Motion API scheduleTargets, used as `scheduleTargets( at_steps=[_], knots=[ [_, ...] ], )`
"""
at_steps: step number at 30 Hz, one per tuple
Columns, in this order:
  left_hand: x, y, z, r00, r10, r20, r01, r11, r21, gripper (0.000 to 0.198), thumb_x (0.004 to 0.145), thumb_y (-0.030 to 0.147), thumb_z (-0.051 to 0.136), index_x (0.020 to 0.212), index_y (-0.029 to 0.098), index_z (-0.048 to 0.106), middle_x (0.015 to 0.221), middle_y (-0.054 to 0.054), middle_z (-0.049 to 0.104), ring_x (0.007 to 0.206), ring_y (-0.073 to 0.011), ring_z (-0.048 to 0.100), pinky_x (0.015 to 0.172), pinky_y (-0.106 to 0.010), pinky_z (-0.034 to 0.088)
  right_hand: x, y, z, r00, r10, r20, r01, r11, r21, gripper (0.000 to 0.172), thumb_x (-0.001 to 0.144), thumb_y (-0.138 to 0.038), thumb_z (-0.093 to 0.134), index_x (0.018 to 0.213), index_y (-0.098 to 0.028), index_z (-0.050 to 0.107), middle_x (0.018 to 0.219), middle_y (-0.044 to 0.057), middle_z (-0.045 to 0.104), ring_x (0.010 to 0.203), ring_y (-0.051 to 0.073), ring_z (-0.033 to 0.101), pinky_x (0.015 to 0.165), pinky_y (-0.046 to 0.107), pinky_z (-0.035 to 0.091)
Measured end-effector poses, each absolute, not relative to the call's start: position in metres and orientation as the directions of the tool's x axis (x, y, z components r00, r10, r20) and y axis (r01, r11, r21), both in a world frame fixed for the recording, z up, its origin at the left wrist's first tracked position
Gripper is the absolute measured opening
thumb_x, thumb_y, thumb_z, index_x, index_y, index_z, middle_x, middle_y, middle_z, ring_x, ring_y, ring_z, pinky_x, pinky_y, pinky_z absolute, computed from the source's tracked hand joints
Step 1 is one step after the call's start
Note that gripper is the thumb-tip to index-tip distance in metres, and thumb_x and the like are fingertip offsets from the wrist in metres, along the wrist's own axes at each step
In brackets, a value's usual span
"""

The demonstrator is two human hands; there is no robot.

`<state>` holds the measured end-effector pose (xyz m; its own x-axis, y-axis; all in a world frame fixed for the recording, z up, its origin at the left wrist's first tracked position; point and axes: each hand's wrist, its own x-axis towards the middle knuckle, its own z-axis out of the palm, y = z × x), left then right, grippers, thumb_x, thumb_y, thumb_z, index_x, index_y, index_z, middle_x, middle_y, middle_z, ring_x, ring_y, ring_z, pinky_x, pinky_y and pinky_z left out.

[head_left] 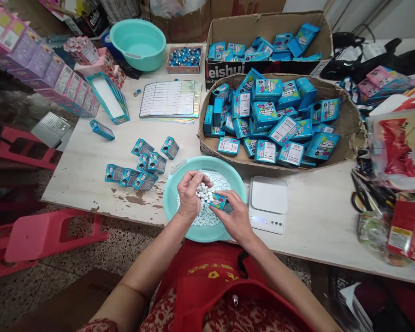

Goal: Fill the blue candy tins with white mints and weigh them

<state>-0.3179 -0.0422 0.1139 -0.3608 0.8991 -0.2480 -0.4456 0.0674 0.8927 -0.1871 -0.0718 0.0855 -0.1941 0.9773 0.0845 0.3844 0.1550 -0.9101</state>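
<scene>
A teal basin point(171, 193) at the table's front edge holds many small white candies point(216, 180). Over it, my left hand point(189, 196) is cupped shut round a handful of the white candies. My right hand point(235, 216) grips a small blue box point(217, 201), tilted with its mouth toward the left hand. The candies in my left hand touch the box's open end.
A white scale point(268, 203) stands right of the basin. Several small blue boxes point(141, 166) lie to the left. A cardboard tray point(349, 124) and a carton point(266, 27) behind hold many blue boxes. Sticker sheets point(169, 97), a second teal basin point(138, 44), and pink stools point(51, 233) surround.
</scene>
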Motion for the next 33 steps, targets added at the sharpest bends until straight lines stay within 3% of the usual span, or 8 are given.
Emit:
scheduleTargets(
  at_steps=[12,18,21,25,30,33],
  knots=[
    [-0.311,-0.047,0.111,-0.316,0.919,-0.236,-0.411,0.091,0.907,0.022,0.078,0.038,0.064,0.073,0.017,0.058,0.067,0.0,0.061,0.058,-0.0129,0.063,0.059,-0.026,0.051,-0.185,-0.075,0.088,-0.183,0.981,0.064,0.377,0.13,-0.917,0.03,0.077,-0.028,0.071,0.105,-0.025,0.062,0.101,0.005,0.066,0.098,0.023,0.062,0.085,0.039,0.049],
    [-0.306,-0.047,0.111,-0.306,0.925,-0.223,-0.358,0.105,0.928,0.025,0.079,0.04,0.063,0.071,0.017,0.057,0.065,0.001,0.059,0.05,-0.0087,0.053,0.049,-0.021,0.042,-0.184,-0.074,0.092,-0.181,0.981,0.068,0.368,0.132,-0.921,0.027,0.077,-0.026,0.069,0.104,-0.025,0.063,0.099,0.005,0.066,0.096,0.022,0.062,0.083,0.038,0.05],
    [-0.307,-0.049,0.108,-0.376,0.916,-0.139,-0.235,0.051,0.971,0.024,0.078,0.04,0.064,0.07,0.018,0.058,0.066,0.001,0.058,0.058,-0.0101,0.054,0.057,-0.023,0.045,-0.186,-0.075,0.094,-0.136,0.988,0.079,0.35,0.123,-0.929,0.028,0.076,-0.026,0.069,0.103,-0.025,0.064,0.098,0.005,0.066,0.095,0.022,0.063,0.083,0.037,0.051],
    [-0.307,-0.053,0.106,-0.32,0.947,-0.039,-0.036,0.029,0.999,0.023,0.076,0.038,0.067,0.067,0.018,0.061,0.062,0.001,0.055,0.059,-0.0108,0.051,0.059,-0.023,0.043,-0.187,-0.075,0.095,-0.104,0.991,0.085,0.311,0.113,-0.944,0.028,0.076,-0.025,0.069,0.104,-0.025,0.063,0.098,0.004,0.065,0.093,0.021,0.063,0.082,0.034,0.052],
    [-0.303,-0.056,0.115,-0.336,0.936,-0.103,-0.155,0.052,0.986,0.025,0.082,0.042,0.061,0.071,0.019,0.06,0.055,0.004,0.049,0.045,-0.0076,0.042,0.046,-0.022,0.035,-0.183,-0.081,0.103,-0.09,0.993,0.073,0.289,0.096,-0.952,0.029,0.076,-0.026,0.071,0.103,-0.025,0.063,0.097,0.005,0.065,0.093,0.021,0.062,0.081,0.034,0.052],
    [-0.302,-0.057,0.122,-0.271,0.96,-0.077,-0.092,0.054,0.994,0.024,0.081,0.042,0.063,0.073,0.019,0.062,0.055,0.003,0.049,0.047,-0.0079,0.043,0.048,-0.022,0.036,-0.179,-0.086,0.104,-0.099,0.989,0.112,0.265,0.134,-0.955,0.03,0.077,-0.026,0.07,0.106,-0.026,0.062,0.099,0.005,0.064,0.094,0.021,0.061,0.082,0.034,0.051]
  ],
)
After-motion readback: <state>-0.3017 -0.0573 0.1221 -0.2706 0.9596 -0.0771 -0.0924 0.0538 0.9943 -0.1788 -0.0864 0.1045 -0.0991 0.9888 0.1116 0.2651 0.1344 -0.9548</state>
